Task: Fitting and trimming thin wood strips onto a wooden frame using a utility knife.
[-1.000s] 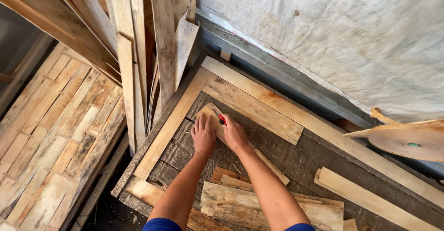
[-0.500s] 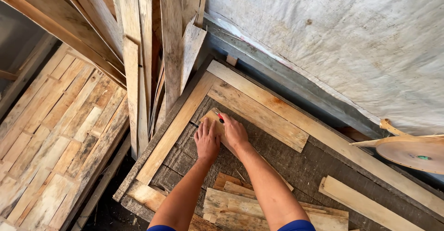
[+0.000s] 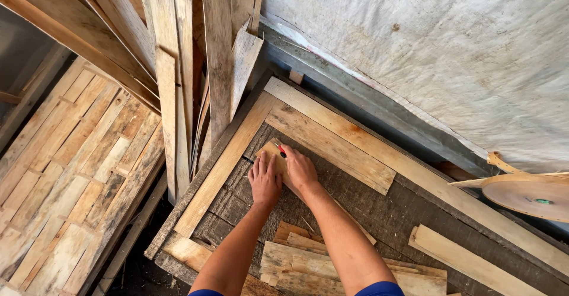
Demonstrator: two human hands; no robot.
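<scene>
My left hand (image 3: 265,180) lies flat, fingers together, on a thin wooden strip (image 3: 276,154) that rests on the dark work surface (image 3: 379,213). Beside it, my right hand (image 3: 300,168) grips a red-tipped marking tool (image 3: 281,150), a pencil or pen, with its tip at the strip's upper end. Lighter planks (image 3: 332,145) frame the surface above and to the left of both hands.
Several long boards (image 3: 172,88) lean upright at the top left. A plank panel (image 3: 71,171) lies at the lower left. Short offcuts (image 3: 296,260) are stacked near my elbows. A round wooden disc (image 3: 527,192) sits at the right edge. White sheeting (image 3: 444,53) covers the wall.
Both hands stay on the strip; the camera view has shifted slightly, and the right hand has edged up along the strip with the marking tool.
</scene>
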